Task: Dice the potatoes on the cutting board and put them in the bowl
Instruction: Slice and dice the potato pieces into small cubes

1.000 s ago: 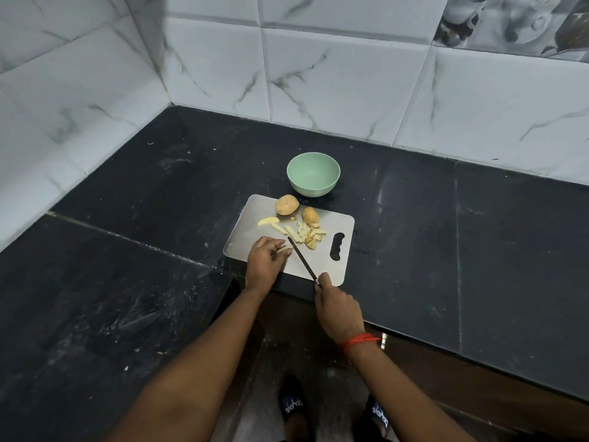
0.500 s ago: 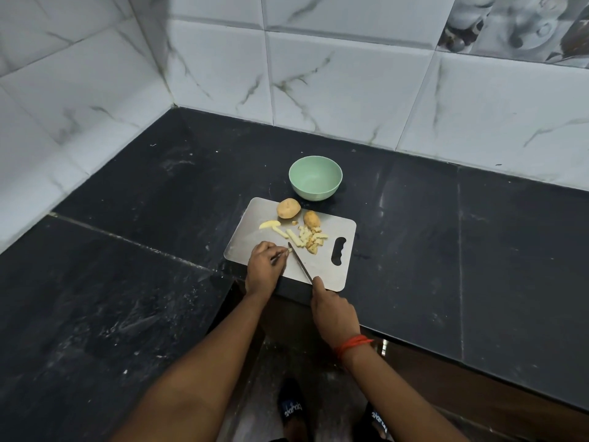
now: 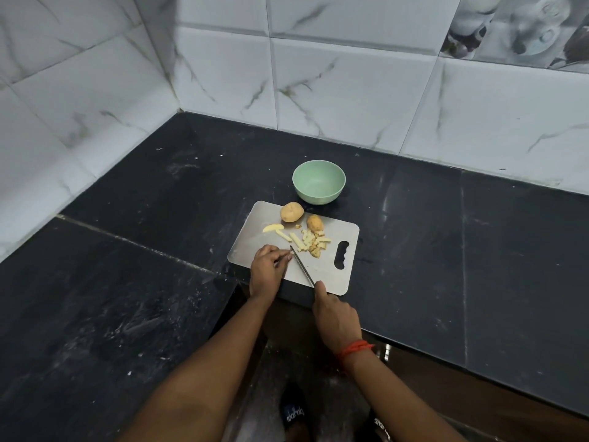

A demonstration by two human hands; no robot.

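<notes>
The right hand (image 3: 336, 317) is gripping the knife (image 3: 302, 266), its handle hidden in the curled fingers and the forefinger lying toward the blade. The blade is slanting up and to the left across the cutting board (image 3: 328, 272), its tip lying close to the left hand's fingertips (image 3: 286, 257). A red thread (image 3: 355, 347) is circling the right wrist.

The left hand (image 3: 267, 269) is resting on the board's near left part with its fingers curled and their tips pressed down just beside the blade. Whether a piece of potato is lying under them cannot be told.

Beyond the knife tip, a heap of cut potato strips (image 3: 310, 242) is lying near the board's middle, with a pale slice (image 3: 272, 228) to its left. A partly cut potato (image 3: 315, 223) is sitting at the heap's far side, and a whole potato (image 3: 291, 212) is sitting by the board's far edge.

The board is lying at the counter's (image 3: 159, 218) near edge. The green bowl (image 3: 318, 196) is standing just past the board's far edge, toward the counter's back edge, showing no potato inside.
</notes>
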